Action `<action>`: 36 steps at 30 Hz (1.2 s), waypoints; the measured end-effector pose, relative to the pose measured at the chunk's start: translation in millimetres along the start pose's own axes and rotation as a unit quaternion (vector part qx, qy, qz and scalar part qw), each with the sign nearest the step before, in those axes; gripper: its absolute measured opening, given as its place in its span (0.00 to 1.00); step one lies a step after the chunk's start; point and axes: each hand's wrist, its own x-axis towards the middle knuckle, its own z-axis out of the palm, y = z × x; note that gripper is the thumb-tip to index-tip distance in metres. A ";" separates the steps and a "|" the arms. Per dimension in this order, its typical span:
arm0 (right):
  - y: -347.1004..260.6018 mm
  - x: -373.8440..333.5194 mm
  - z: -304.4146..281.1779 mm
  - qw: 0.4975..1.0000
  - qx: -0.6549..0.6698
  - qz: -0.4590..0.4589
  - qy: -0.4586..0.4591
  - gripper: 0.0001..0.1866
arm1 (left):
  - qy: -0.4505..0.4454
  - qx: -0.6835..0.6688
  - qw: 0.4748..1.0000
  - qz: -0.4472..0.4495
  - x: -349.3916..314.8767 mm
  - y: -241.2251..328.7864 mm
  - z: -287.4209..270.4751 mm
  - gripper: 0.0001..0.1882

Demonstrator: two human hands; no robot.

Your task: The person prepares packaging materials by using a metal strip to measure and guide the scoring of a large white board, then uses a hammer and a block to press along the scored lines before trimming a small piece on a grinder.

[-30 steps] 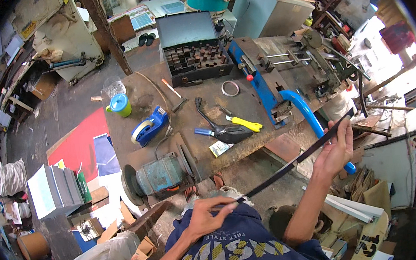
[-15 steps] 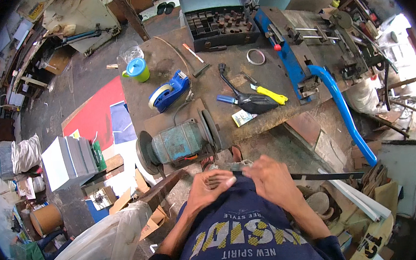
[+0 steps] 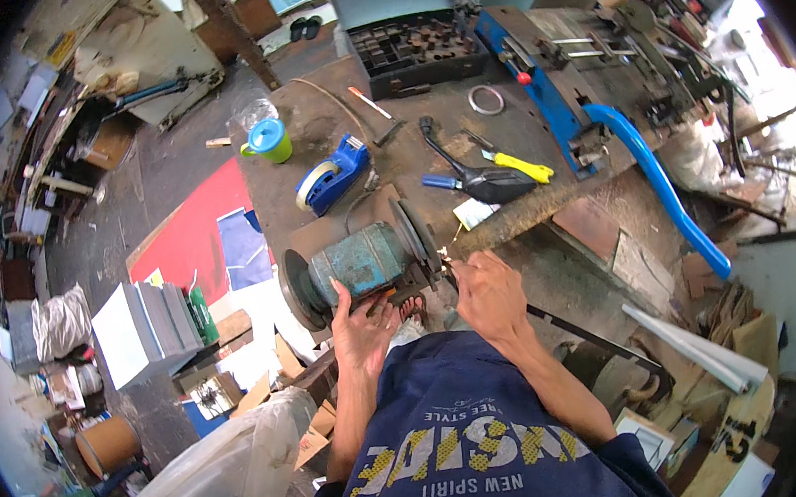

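Observation:
The blue-green bench grinder (image 3: 357, 263) stands at the near edge of the workbench, a round wheel at each end. My left hand (image 3: 367, 325) is against or just in front of its motor body, thumb raised and fingers apart, holding nothing. My right hand (image 3: 492, 299) is closed beside the right-hand wheel (image 3: 411, 238), fingers pinched together. A small bright spot shows between its fingertips and the wheel; what they grip is too small to name. A dark bar (image 3: 600, 344) with a bent end runs out behind that wrist; whether the hand holds it is unclear.
Beyond the grinder lie a blue tape dispenser (image 3: 333, 175), a lidded green cup (image 3: 268, 142), a yellow-handled tool (image 3: 519, 167) and a hammer (image 3: 386, 131). An open toolbox (image 3: 414, 53) stands at the back. A blue lever (image 3: 662, 187) juts out at right.
Both hands have moved forward from in front of my shirt to the grinder. My left hand has spread its fingers by the motor; my right hand has come up beside the right wheel.

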 end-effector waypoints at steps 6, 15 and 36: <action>-0.2 -13.9 -1.5 0.999 -0.013 -0.023 0.028 0.07 | -0.043 0.128 0.990 -0.043 0.7 9.3 -10.9 0.56; -1.3 -85.5 -133.0 0.832 0.483 0.268 0.056 0.09 | -0.411 0.414 0.812 0.026 -49.0 -27.3 97.5 0.29; -17.1 -523.1 -51.8 0.708 0.112 0.602 0.352 0.09 | -0.665 0.734 -0.118 -0.062 -229.0 -395.9 161.5 0.17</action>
